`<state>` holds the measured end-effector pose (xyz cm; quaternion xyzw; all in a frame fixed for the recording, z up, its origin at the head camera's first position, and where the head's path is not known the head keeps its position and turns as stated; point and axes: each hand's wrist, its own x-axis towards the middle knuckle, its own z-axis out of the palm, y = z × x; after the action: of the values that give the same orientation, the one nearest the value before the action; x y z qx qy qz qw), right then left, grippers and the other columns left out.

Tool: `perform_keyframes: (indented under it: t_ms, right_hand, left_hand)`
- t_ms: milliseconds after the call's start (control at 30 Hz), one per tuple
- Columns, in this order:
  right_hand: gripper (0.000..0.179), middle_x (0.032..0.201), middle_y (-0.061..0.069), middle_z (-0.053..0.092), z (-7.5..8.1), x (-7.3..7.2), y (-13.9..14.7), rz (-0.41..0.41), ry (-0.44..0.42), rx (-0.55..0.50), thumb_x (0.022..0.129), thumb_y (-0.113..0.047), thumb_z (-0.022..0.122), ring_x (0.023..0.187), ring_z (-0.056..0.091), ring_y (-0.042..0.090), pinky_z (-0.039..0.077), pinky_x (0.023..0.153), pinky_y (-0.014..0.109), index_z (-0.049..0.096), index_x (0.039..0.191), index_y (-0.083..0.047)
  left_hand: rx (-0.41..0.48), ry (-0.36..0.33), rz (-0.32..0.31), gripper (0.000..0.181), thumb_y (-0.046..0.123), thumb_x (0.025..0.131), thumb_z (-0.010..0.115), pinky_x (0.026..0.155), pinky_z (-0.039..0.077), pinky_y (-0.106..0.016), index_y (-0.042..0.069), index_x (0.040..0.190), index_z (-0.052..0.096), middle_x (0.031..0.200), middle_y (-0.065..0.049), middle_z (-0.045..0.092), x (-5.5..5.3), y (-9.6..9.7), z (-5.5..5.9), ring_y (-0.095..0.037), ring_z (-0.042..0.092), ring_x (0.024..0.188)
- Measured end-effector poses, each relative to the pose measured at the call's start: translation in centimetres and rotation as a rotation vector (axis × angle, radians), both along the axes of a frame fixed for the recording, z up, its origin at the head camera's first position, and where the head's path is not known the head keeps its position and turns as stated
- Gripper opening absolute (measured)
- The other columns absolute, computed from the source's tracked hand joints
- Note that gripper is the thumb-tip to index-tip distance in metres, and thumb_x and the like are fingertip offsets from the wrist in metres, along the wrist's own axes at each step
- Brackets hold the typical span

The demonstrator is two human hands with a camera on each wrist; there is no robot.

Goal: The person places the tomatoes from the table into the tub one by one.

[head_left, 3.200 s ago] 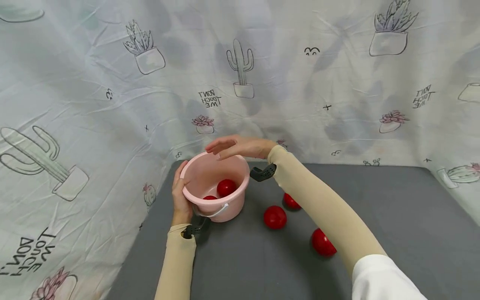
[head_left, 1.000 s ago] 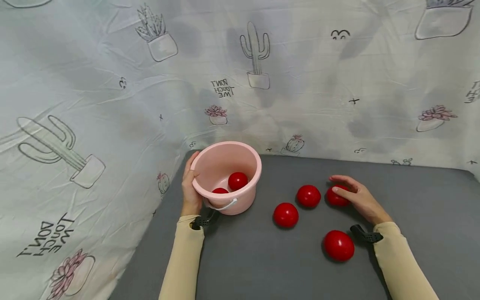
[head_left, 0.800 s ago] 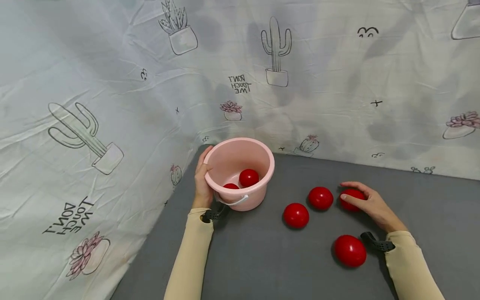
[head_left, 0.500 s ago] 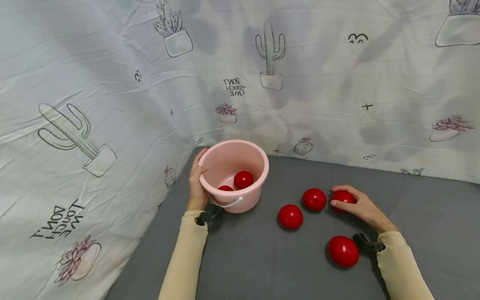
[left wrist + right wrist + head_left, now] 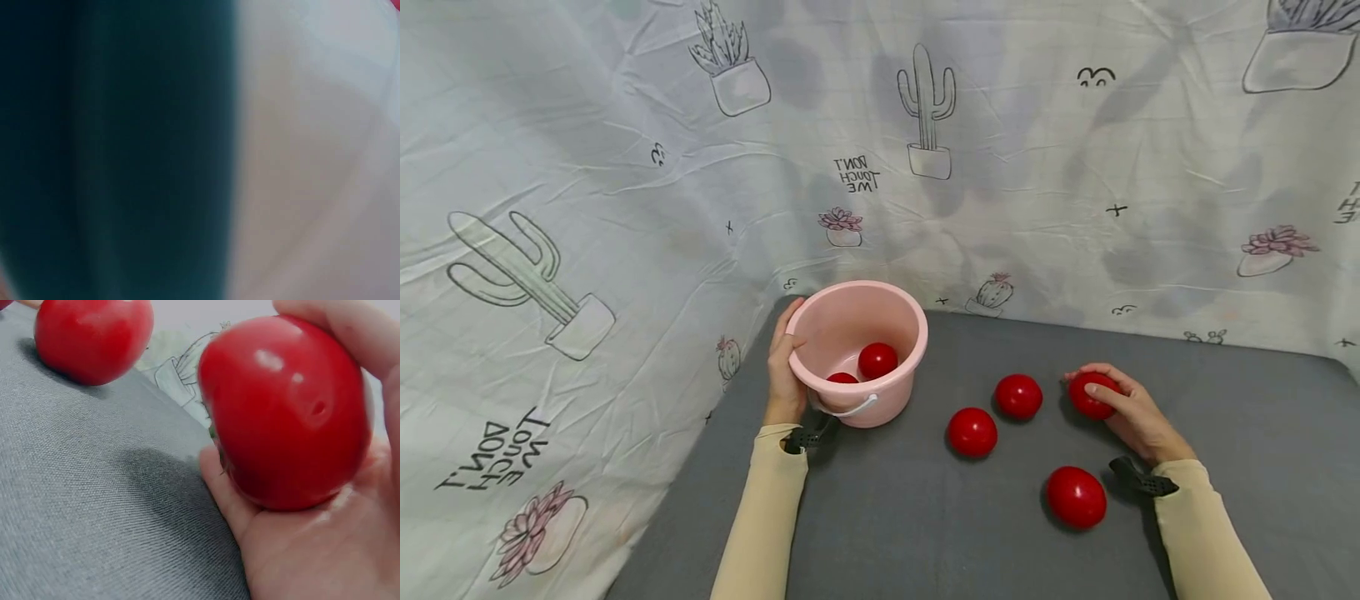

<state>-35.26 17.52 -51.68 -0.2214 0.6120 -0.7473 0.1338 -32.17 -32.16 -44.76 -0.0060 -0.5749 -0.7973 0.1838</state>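
Observation:
My left hand [image 5: 785,371] grips the left side of a pink bucket [image 5: 887,402], thumb over the rim and fingers along the outer wall. Two red tomatoes lie inside it; one tomato [image 5: 877,360] shows whole, the other is partly hidden by the front rim. Over on the right, my right hand [image 5: 1138,417] holds a tomato [image 5: 397,2] [image 5: 284,412] between thumb and fingers. In the right wrist view a bit of green calyx shows at its side, and its shadow falls on the cloth below, apart from it. The left wrist view is mostly blurred bucket wall and a dark band.
Three more tomatoes lie on the grey tabletop [image 5: 895,517]: one tomato [image 5: 1018,397] left of my right hand, another tomato [image 5: 972,432] nearer the bucket, and a tomato [image 5: 1076,497] closer to me. A cactus-print curtain [image 5: 1037,167] hangs behind and at the left.
My right hand has gone from above the bucket to the right-hand tomato, closed its fingers round it and raised it slightly. The left hand stays on the bucket; the head view has shifted.

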Motion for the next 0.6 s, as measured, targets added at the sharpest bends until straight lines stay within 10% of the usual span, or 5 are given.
perform_keyframes:
  t_ms: [367,600]
  right_hand:
    - [0.044,0.13,0.007,0.068,-0.2,-0.4,0.4,0.203,-0.058,-0.256,0.104,0.007,0.026,0.123,0.066,0.019,0.054,0.101,0.031,0.057,0.132,-0.005]
    - [0.042,0.128,0.006,0.068,1.5,-0.2,0.2,0.175,-0.042,-0.246,0.107,0.0,0.026,0.12,0.066,0.018,0.055,0.098,0.032,0.06,0.131,-0.008]
  left_hand:
    - [0.01,0.009,0.002,0.065,0.013,0.084,0.038,0.116,0.031,-0.049,0.025,0.146,0.05,0.152,0.001,0.048,0.4,-0.5,-0.2,-0.022,0.043,0.136]
    - [-0.025,0.005,-0.009,0.063,0.014,0.085,0.039,0.116,0.032,-0.047,0.027,0.146,0.051,0.152,0.003,0.048,0.5,-0.5,-0.2,-0.021,0.044,0.137]
